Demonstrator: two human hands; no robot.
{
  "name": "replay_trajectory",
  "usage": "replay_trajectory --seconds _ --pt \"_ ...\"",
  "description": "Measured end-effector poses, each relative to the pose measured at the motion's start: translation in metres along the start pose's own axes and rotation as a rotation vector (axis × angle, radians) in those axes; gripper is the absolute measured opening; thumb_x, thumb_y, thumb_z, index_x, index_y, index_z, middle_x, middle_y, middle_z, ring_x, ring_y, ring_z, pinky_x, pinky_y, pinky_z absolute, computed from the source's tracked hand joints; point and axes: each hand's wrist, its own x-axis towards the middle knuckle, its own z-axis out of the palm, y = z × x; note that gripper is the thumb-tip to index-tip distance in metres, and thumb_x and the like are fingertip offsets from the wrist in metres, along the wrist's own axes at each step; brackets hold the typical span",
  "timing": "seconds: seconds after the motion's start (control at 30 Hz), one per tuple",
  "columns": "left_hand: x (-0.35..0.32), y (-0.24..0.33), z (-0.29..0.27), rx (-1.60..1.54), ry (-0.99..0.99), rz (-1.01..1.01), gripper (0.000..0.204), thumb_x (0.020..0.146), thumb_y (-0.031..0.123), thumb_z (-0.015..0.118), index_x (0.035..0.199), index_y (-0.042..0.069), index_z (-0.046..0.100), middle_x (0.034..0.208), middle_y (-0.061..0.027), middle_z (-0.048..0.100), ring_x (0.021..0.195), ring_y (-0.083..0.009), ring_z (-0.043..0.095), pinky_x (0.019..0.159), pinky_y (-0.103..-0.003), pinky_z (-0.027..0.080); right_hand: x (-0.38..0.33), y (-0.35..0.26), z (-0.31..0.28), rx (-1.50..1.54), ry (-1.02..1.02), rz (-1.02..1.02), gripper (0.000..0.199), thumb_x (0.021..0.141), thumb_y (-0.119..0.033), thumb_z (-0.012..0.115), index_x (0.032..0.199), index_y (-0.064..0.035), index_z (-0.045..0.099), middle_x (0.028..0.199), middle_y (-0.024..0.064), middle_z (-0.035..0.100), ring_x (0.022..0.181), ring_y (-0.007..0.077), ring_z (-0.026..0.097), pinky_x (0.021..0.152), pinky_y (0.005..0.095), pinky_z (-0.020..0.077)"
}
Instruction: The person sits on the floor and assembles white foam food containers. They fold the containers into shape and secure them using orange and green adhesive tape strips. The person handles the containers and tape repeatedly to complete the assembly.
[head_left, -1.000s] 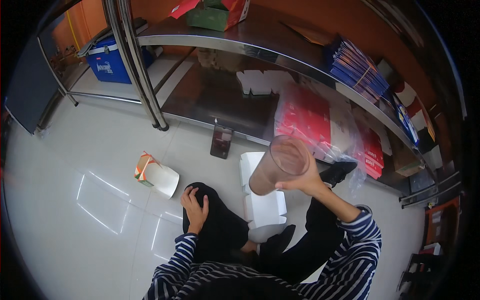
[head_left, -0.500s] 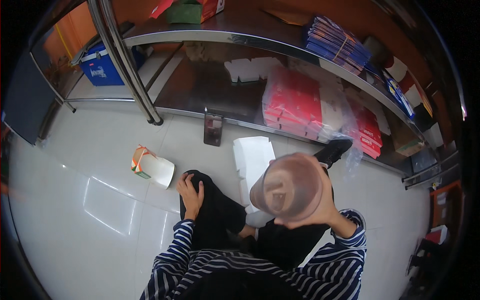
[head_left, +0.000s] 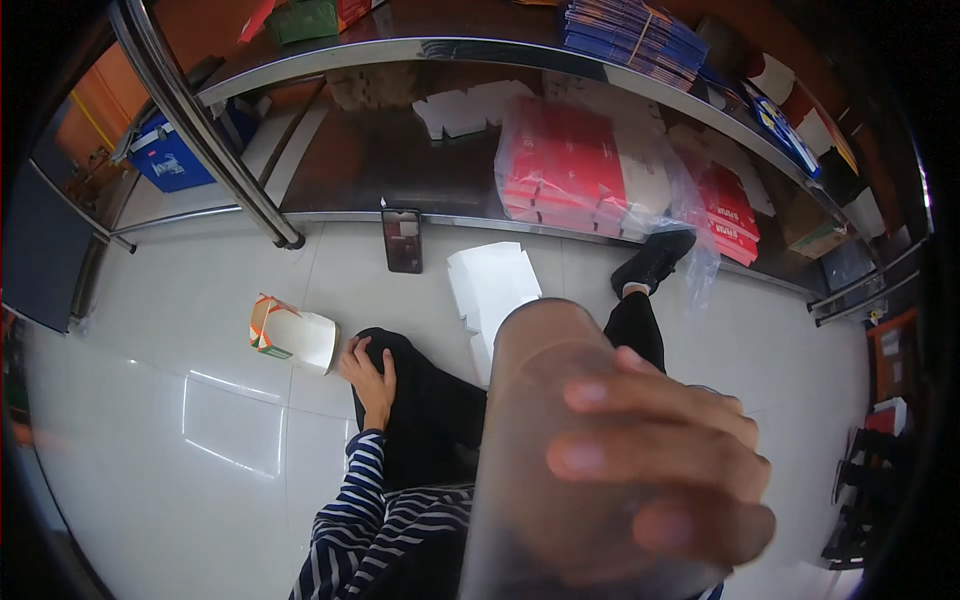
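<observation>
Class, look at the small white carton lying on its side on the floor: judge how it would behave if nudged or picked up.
The white carton looks like thin folded card, open and apparently empty, so probably light and easily crushed. On its flat side on the glossy floor tiles, it would likely slide rather than roll. The left hand rests on the knee beside it, not touching.

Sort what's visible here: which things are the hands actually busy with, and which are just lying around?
In hand:
- translucent brown cup, held up close to the camera by the right hand
- left hand, resting on the person's knee

Lying about:
- folded paper food box on its side
- phone leaning against the shelf
- flat white box blanks
- bagged red cartons on the low shelf
</observation>
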Motion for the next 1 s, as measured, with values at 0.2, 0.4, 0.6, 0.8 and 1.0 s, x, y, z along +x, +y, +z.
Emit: replay_trajectory --seconds 0.2,0.4,0.6,0.8,1.0 --pt "0.0 -0.002 0.004 -0.004 0.003 -0.011 0.034 0.08 0.02 0.058 0.107 0.002 0.049 0.115 -0.0181 0.043 0.109 -0.0351 0.039 0.093 -0.045 0.028 0.02 0.004 -0.003 0.133 0.021 -0.285 0.031 0.077 -0.025 0.062 0.098 -0.0084 0.046 0.089 0.0199 0.062 0.085 0.0366 0.062 0.07 0.0438 0.0539" --pt "0.006 0.002 -0.006 -0.099 -0.093 -0.084 0.034 0.079 0.02 0.058 0.107 0.002 0.049 0.115 -0.0182 0.043 0.11 -0.0353 0.038 0.093 -0.046 0.028 0.026 0.016 -0.009 0.125 -0.058 -0.479 0.036 0.07 -0.024 0.066 0.097 -0.0106 0.047 0.089 0.0184 0.062 0.087 0.0368 0.061 0.082 0.0467 0.0493" --pt "0.003 -0.003 -0.001 -0.062 -0.078 -0.099 0.034 0.079 0.02 0.058 0.107 0.003 0.05 0.116 -0.0178 0.042 0.11 -0.035 0.037 0.093 -0.046 0.028 0.033 -0.012 -0.024 -0.072 -0.326 -0.212 0.039 0.07 -0.023 0.068 0.099 -0.01 0.044 0.092 0.0123 0.06 0.085 0.0348 0.06 0.083 0.0437 0.049" --pt "0.003 0.01 -0.008 -0.081 -0.036 -0.114 0.034 0.079 0.021 0.058 0.108 0.003 0.05 0.116 -0.0173 0.042 0.111 -0.0346 0.036 0.093 -0.046 0.027 0.044 -0.05 -0.028 -0.333 -0.48 0.203 0.049 0.067 -0.021 0.073 0.102 -0.0111 0.041 0.094 0.0072 0.056 0.089 0.029 0.059 0.085 0.0398 0.0492" --pt "0.001 0.008 -0.006 -0.034 -0.052 -0.103 0.036 0.08 0.022 0.057 0.11 0.003 0.05 0.118 -0.0174 0.041 0.112 -0.0346 0.035 0.094 -0.046 0.027 0.04 -0.057 -0.03 -0.369 -0.492 0.313 0.052 0.067 -0.021 0.074 0.104 -0.011 0.039 0.096 0.0064 0.054 0.094 0.0274 0.056 0.087 0.0392 0.048"
